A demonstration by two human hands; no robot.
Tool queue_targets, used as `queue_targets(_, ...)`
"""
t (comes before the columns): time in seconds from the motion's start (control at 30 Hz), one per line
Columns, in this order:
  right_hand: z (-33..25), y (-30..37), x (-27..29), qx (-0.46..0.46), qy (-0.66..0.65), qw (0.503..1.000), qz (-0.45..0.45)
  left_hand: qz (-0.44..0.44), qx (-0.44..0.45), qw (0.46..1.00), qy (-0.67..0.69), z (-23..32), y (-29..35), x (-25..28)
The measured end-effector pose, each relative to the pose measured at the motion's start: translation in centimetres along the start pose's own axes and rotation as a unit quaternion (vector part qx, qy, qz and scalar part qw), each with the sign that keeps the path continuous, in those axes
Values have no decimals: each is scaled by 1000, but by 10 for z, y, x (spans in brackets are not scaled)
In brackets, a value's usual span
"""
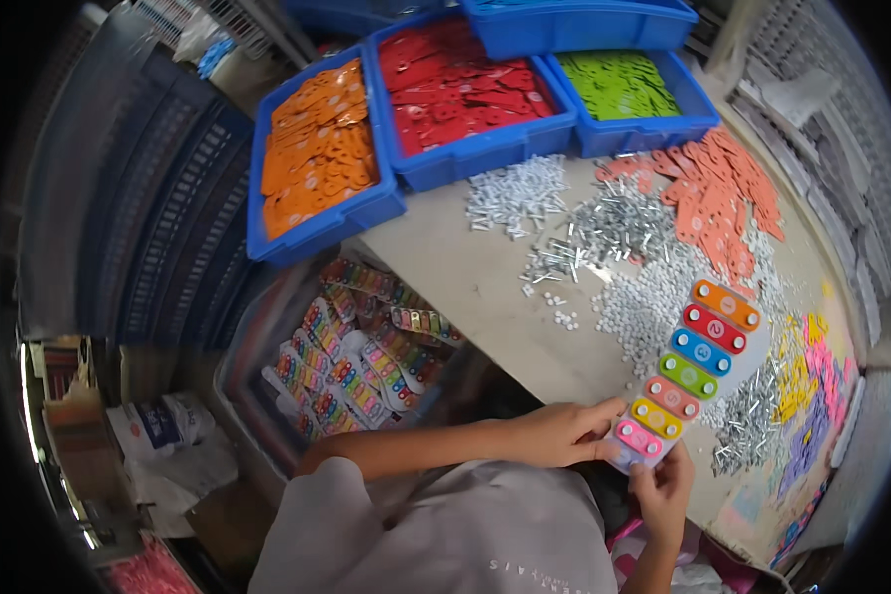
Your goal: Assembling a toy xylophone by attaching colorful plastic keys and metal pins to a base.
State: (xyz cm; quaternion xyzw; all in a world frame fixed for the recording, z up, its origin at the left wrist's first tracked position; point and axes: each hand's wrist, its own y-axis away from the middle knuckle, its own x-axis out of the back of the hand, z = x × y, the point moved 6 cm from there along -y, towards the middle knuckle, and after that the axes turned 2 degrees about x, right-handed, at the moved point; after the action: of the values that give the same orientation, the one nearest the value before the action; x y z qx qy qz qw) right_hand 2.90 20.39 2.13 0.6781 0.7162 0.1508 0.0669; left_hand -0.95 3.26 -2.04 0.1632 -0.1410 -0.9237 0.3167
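A toy xylophone [688, 368] with a pale base and a row of coloured bars, fixed by white round caps, is tilted over the table's near edge. My left hand [564, 433] pinches its near end by the pink bar, thumb and fingers closed at the left side. At the same end, my right hand [666, 487] grips the lower right corner with its fingers closed. The far end, with the orange bar, reaches over loose white caps [636, 309] on the table. Parts of my fingers are hidden under the base.
Blue bins hold orange bars [322, 139], red bars [455, 84] and green bars [619, 84]. Coral bars [718, 198], metal pins [624, 223] and small yellow, pink and purple pieces lie on the table [445, 257]. Below left, a tub [233, 381] holds several xylophones. Stacked dark crates [158, 198] stand left.
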Motion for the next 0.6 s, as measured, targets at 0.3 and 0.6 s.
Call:
queue_targets(0.3, -62, -9, -133, 283, 337, 862, -251, 438, -206, 861, 157, -27, 99, 47)
queue_targets(0.6, -30, -38, -99, 252, 319, 910, -77, 706, 187, 661, -173, -235, 273, 158)
